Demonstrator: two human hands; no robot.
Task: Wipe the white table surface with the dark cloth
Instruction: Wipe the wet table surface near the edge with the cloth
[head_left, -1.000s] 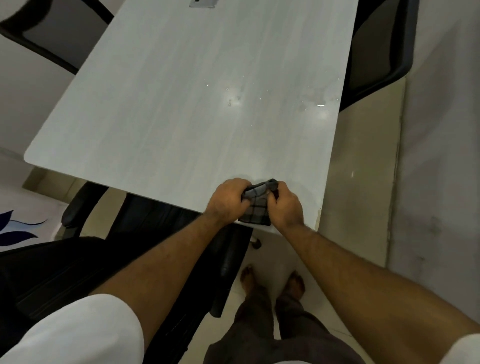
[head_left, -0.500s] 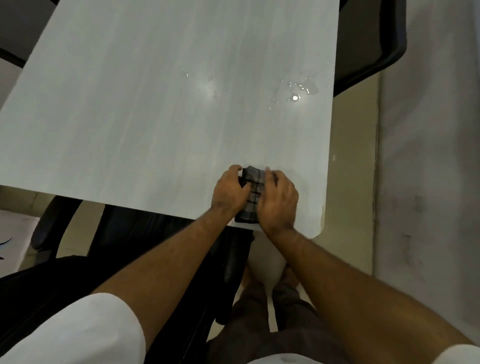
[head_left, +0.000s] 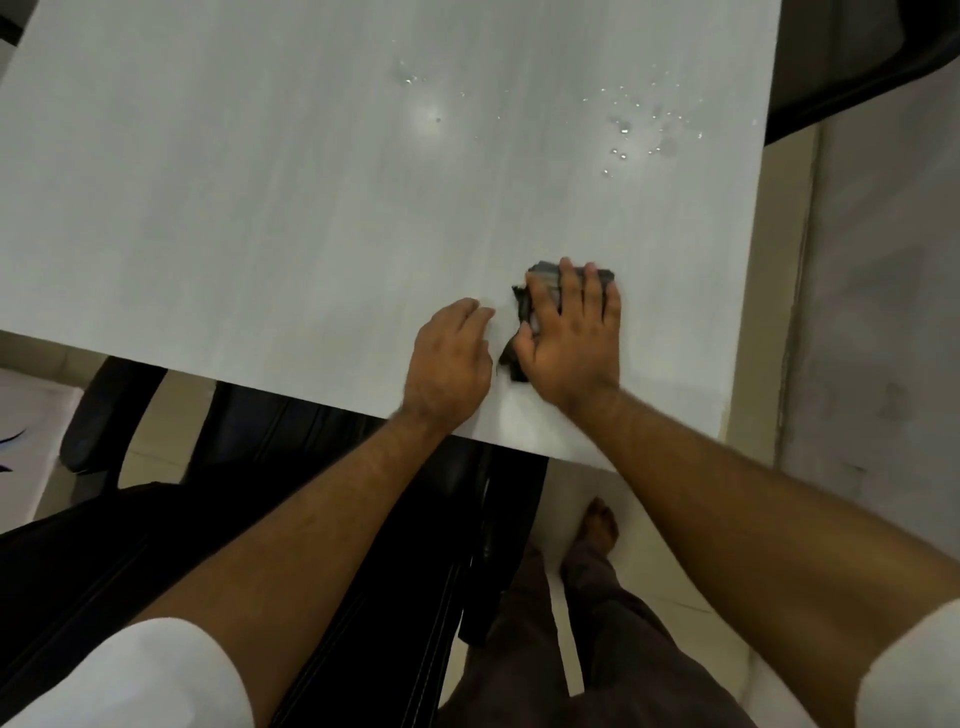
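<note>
Two bare hands are on the white table (head_left: 260, 218) near its front edge. The right hand (head_left: 571, 338) lies flat on the dark cloth (head_left: 524, 304), palm down, its fingers straight and a little spread, pressing the cloth against the tabletop. The cloth is mostly hidden under that hand: a crumpled dark edge shows past the fingertips on the far side, and a dark fold sticks out beside the thumb, on the side facing the other hand. The left hand (head_left: 449, 358) sits just beside the right one, apart from the cloth, with a narrow strip of bare table between them; its fingers are loosely bent, it holds nothing, and it appears to rest on the table, though contact is hard to judge. Well beyond the right hand's fingertips, toward the far right part of the table, a scatter of water droplets (head_left: 639, 130) glints on the surface, and a second, smaller cluster lies farther out ahead of the left hand, beside a bright reflection of light. Behind the left wrist, below the table edge, stands a black chair (head_left: 311, 467). Behind the right forearm the person's bare foot (head_left: 597, 530) shows on the pale floor (head_left: 872, 312), which also runs along the outer side of the right hand past the table's edge.
</note>
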